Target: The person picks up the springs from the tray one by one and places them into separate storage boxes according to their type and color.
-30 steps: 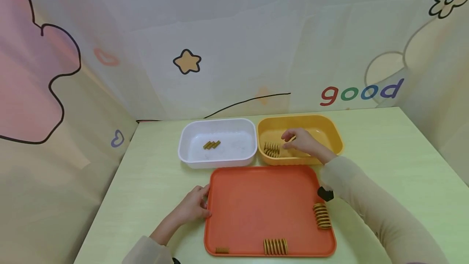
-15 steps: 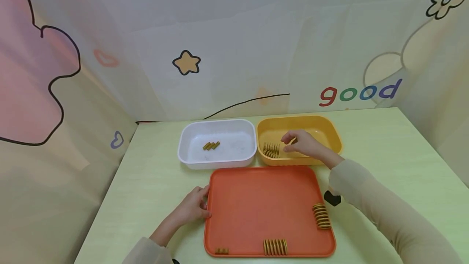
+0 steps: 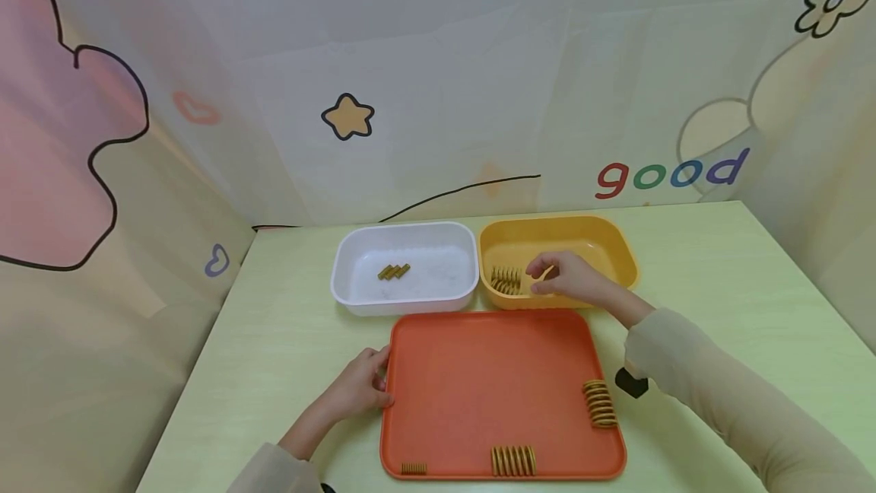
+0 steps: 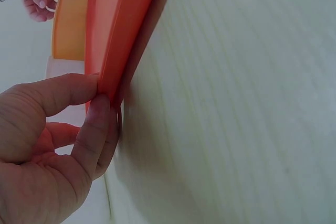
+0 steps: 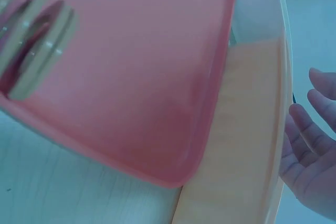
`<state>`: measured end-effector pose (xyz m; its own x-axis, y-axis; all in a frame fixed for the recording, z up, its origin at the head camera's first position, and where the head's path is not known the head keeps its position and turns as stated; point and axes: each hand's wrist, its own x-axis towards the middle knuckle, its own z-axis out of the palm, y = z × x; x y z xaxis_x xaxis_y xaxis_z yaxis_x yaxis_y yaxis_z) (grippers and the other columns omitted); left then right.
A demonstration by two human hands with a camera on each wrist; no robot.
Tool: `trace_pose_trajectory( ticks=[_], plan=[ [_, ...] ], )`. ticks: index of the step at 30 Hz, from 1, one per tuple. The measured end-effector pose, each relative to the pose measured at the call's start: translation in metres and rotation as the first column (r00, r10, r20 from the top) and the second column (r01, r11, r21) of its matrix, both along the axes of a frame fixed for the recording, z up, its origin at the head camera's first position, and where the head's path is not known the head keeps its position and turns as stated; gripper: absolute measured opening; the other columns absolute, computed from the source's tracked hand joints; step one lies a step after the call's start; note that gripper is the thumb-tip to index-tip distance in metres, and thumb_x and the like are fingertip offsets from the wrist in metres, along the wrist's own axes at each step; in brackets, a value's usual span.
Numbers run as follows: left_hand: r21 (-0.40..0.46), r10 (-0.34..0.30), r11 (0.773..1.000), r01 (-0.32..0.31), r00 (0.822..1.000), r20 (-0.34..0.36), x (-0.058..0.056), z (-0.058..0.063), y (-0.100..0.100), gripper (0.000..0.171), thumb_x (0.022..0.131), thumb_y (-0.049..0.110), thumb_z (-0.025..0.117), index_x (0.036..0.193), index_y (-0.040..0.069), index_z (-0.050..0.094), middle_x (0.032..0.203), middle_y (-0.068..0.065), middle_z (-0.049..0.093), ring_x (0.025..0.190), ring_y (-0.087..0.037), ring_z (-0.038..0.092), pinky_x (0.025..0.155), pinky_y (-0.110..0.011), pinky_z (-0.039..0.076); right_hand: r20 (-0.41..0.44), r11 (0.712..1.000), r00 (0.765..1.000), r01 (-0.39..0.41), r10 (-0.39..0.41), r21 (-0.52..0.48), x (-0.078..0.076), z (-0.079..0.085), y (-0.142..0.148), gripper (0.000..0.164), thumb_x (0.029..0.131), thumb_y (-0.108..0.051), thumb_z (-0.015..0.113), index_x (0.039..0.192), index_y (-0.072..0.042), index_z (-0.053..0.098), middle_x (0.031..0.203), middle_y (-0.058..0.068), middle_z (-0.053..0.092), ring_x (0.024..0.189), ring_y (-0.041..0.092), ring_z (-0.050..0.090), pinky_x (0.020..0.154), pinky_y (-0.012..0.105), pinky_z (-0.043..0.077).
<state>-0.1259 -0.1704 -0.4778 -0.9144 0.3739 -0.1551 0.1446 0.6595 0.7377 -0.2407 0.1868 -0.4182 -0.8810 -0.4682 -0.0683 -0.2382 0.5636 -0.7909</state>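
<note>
In the head view my left hand [image 3: 356,386] pinches the left rim of an orange-red tray [image 3: 479,386]; the left wrist view shows thumb and fingertips at that rim. My right hand [image 3: 568,278] hangs over the yellow bin [image 3: 623,249], thumb and fingers apart, nothing between them. Left of its fingertips, a ridged golden-brown piece, like a coil [image 3: 506,281], lies in the bin. Similar ridged pieces stand on the tray: one at the right edge [image 3: 599,405], one at the front edge [image 3: 513,461], and a smaller one [image 3: 414,469] at the front-left corner.
A white bin [image 3: 438,280] stands left of the yellow one, behind the tray, and holds a few short golden-brown pieces [image 3: 394,271]. A printed cloth backdrop [image 3: 438,97] rises behind the pale wood-grain table [image 3: 712,280].
My right hand has drawn slightly toward the front of the yellow bin, its forearm shifting right, with thumb and fingers spread a little. My left hand stays on the tray rim.
</note>
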Motion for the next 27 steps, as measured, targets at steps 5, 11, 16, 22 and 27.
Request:
trace_pose_trajectory(
  ticks=[5,11,16,22,27],
  plan=[
    [-0.012,-0.003,1.0,0.003,1.0,-0.011,0.0,-0.001,-0.001,0.08,0.063,-0.006,0.069,0.132,-0.011,0.03,0.093,-0.013,0.044,0.064,-0.009,0.046,0.055,-0.018,0.041,-0.014,1.0,1.0,-0.012,0.012,-0.001,0.006,0.001,0.001,0.026,0.079,-0.008,0.063,0.1,0.005,0.057,0.096,0.019,0.057,0.079,0.022,0.056,0.07,0.027,0.047],
    [-0.014,-0.01,1.0,0.01,1.0,-0.017,0.0,-0.002,-0.001,0.08,0.063,-0.005,0.069,0.132,-0.01,0.03,0.094,-0.013,0.044,0.064,-0.009,0.046,0.055,-0.018,0.041,0.002,0.999,1.0,0.018,-0.018,0.033,0.012,0.008,0.003,0.028,0.08,-0.013,0.062,0.104,0.002,0.057,0.097,0.016,0.058,0.082,0.022,0.054,0.07,0.026,0.047],
    [-0.006,0.0,1.0,0.0,1.0,-0.015,0.0,-0.002,-0.001,0.08,0.062,-0.007,0.07,0.132,-0.011,0.03,0.094,-0.014,0.044,0.064,-0.01,0.046,0.054,-0.018,0.041,-0.012,1.0,1.0,-0.008,0.008,0.028,0.017,0.012,0.006,0.028,0.08,-0.013,0.062,0.103,0.003,0.057,0.099,0.019,0.057,0.083,0.022,0.054,0.07,0.024,0.047],
    [-0.001,0.001,1.0,-0.001,1.0,-0.015,0.001,0.0,0.0,0.08,0.062,-0.007,0.07,0.132,-0.011,0.03,0.093,-0.014,0.044,0.064,-0.01,0.046,0.055,-0.018,0.041,-0.031,0.998,0.997,-0.065,0.065,0.019,0.023,0.013,0.01,0.025,0.079,-0.012,0.063,0.099,0.002,0.059,0.096,0.019,0.058,0.081,0.02,0.056,0.069,0.023,0.047],
    [0.001,0.01,1.0,-0.01,1.0,-0.003,0.001,0.001,0.0,0.08,0.063,-0.007,0.07,0.133,-0.01,0.03,0.094,-0.014,0.043,0.064,-0.01,0.046,0.055,-0.018,0.041,-0.029,0.995,0.995,-0.097,0.098,0.026,0.027,0.013,0.012,0.024,0.079,-0.012,0.063,0.098,0.002,0.059,0.097,0.018,0.059,0.084,0.021,0.056,0.074,0.025,0.047]
  ],
)
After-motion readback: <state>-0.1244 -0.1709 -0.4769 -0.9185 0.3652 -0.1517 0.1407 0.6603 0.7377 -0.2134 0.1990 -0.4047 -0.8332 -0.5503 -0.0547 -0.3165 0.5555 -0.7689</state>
